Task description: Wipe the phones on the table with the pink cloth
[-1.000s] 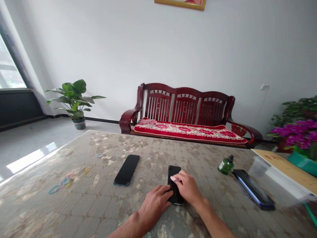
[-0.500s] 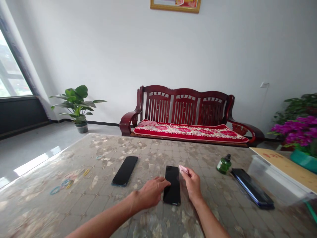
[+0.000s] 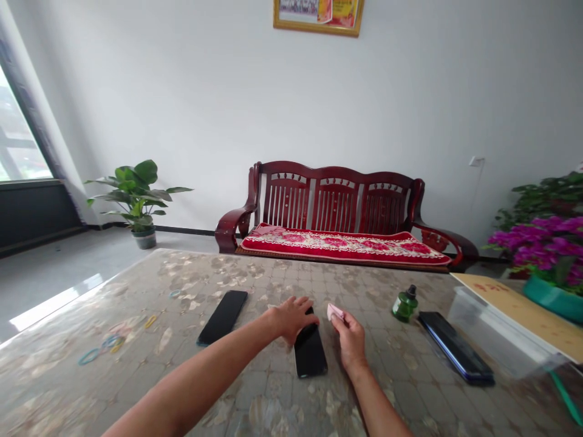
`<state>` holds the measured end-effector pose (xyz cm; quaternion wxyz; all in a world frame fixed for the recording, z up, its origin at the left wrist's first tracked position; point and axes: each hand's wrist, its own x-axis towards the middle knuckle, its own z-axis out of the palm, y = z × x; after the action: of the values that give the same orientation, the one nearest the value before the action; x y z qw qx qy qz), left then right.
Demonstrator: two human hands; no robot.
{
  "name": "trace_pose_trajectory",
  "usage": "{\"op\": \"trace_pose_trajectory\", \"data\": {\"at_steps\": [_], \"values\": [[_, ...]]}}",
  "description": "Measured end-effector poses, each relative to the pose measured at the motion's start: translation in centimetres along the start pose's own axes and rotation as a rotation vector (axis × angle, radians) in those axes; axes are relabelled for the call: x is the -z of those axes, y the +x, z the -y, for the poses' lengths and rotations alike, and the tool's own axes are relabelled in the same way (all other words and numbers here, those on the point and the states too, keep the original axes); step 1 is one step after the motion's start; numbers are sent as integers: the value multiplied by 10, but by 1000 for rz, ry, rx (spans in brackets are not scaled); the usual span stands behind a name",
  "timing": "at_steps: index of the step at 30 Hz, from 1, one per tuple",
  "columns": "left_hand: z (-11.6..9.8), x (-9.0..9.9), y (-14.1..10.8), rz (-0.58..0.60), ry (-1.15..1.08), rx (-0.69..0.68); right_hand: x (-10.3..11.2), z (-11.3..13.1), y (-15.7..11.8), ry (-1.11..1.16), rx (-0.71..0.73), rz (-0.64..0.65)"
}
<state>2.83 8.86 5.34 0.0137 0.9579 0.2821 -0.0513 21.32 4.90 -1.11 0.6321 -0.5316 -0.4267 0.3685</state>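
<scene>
A black smartphone (image 3: pixel 310 355) lies on the patterned tabletop in front of me, its far end partly hidden by my left hand (image 3: pixel 294 318). The left fingers reach over that end, with the thumb against the screen, and seem to grip it. To the right of this phone, my right hand (image 3: pixel 351 340) pinches a small folded pink-and-white cloth (image 3: pixel 334 312) between thumb and fingers, off the screen. Another dark smartphone (image 3: pixel 223 317) rests farther left, partly behind my left forearm.
On the right stand a small green bottle (image 3: pixel 404 304), a stack of phones (image 3: pixel 455 347) and a clear plastic box (image 3: pixel 483 334) under a tan board (image 3: pixel 519 306). Several hair ties (image 3: pixel 107 345) lie at left. Purple flowers (image 3: pixel 542 243) and a wooden bench (image 3: pixel 337 200) are beyond.
My left hand has gone from the phone's left edge to its far end, and the phone has turned slightly. The right hand keeps the cloth beside it. The view has tilted up a little.
</scene>
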Motion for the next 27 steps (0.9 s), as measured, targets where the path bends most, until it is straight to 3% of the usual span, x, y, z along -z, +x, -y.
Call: {"op": "trace_pose_trajectory", "data": {"at_steps": [6,11,18,22,27], "values": [[15,0,-30,12,-157,392,1,8,-3,10,-33,-13],[4,-16,-53,-76,-205,571,2,5,-3,-97,77,70],[-16,-39,-90,-235,-400,621,6,15,-17,-857,638,202],[-16,-45,-102,-303,-428,636,0,24,-27,-1141,701,265],[-11,-48,-100,-384,-443,619,-18,28,-41,-1218,672,336]]}}
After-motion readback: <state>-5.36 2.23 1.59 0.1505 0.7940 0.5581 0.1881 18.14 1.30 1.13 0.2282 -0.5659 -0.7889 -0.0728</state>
